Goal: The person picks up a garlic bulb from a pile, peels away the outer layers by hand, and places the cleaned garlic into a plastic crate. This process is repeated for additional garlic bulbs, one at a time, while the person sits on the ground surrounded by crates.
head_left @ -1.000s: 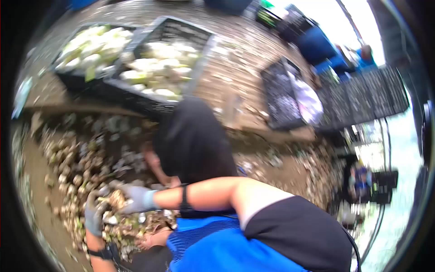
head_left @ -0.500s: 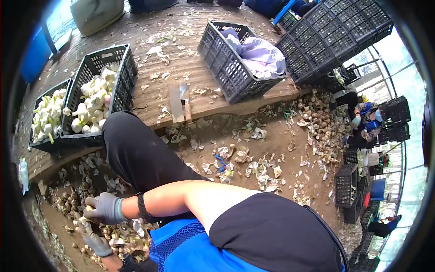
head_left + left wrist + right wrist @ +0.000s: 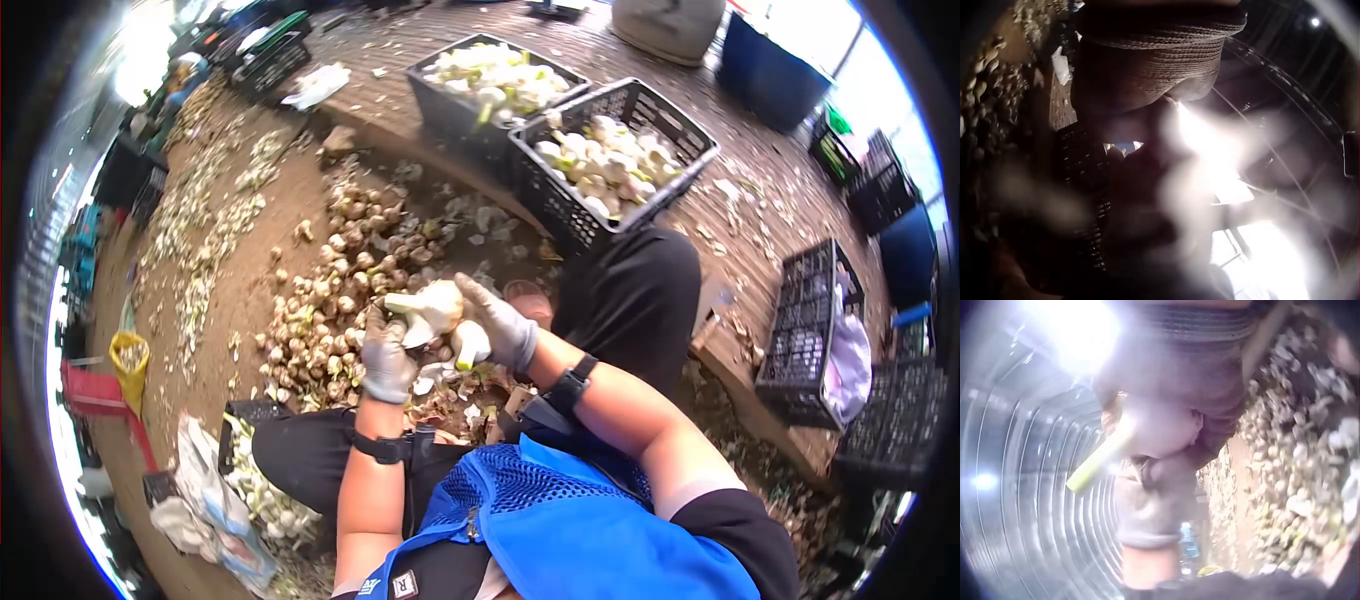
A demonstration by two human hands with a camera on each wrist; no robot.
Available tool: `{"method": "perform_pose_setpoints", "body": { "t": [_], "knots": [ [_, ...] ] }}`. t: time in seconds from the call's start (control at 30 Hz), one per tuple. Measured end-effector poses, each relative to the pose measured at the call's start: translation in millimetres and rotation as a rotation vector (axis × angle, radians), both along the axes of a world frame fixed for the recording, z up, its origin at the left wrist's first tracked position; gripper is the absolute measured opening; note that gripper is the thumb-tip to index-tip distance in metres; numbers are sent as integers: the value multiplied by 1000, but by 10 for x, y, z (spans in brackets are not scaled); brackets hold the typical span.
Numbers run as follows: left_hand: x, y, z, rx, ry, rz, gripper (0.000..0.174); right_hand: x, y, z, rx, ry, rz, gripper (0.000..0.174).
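Both hands wear grey knit gloves and meet over the bulb heap in the head view. My right hand [image 3: 503, 325] holds a large white garlic bulb [image 3: 438, 303], its thick stem pointing left; a second trimmed bulb [image 3: 470, 343] shows just below, against the same hand. Fingers of my left hand [image 3: 387, 358] pinch at the large bulb's stem side. In the right wrist view, a bulb [image 3: 1163, 431] with a pale green stem [image 3: 1094, 464] lies within the right glove, the left hand [image 3: 1154, 509] close below. The left wrist view shows the backlit left glove [image 3: 1154, 75]; its fingertips are hidden.
A heap of brownish garlic bulbs [image 3: 335, 300] covers the ground ahead. Two black crates of white garlic, a far one [image 3: 450, 108] and a nearer one [image 3: 690, 165], stand on the wooden platform [image 3: 745, 215]. Another crate [image 3: 795, 335] holds cloth; more garlic [image 3: 275, 510] lies beside the left knee.
The head view has swung left, bringing the heap and both hands to the middle. The hands, lower left earlier, now have large white garlic bulbs between them.
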State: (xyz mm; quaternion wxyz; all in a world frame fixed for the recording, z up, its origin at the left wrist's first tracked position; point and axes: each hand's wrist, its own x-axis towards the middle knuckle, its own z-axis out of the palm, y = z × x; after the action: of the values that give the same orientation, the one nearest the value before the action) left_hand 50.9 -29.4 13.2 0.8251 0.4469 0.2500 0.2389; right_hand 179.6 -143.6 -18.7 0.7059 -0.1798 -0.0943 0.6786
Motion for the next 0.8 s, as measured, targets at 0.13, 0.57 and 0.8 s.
{"method": "perform_pose_setpoints", "body": {
  "t": [0.13, 0.57, 0.8],
  "knots": [
    [-82, -11, -483, 916, 89, 152, 10, 26, 16, -198, -179, -584, -27, 56],
    [-337, 510, -1248, 617, 270, -143, 26, -213, 217, -12, 121, -438, 905, 49],
    [-420, 523, -508, 981, 1360, -437, 70, -205, 254, -472, -113, -857, 297, 46]
  ]
}}
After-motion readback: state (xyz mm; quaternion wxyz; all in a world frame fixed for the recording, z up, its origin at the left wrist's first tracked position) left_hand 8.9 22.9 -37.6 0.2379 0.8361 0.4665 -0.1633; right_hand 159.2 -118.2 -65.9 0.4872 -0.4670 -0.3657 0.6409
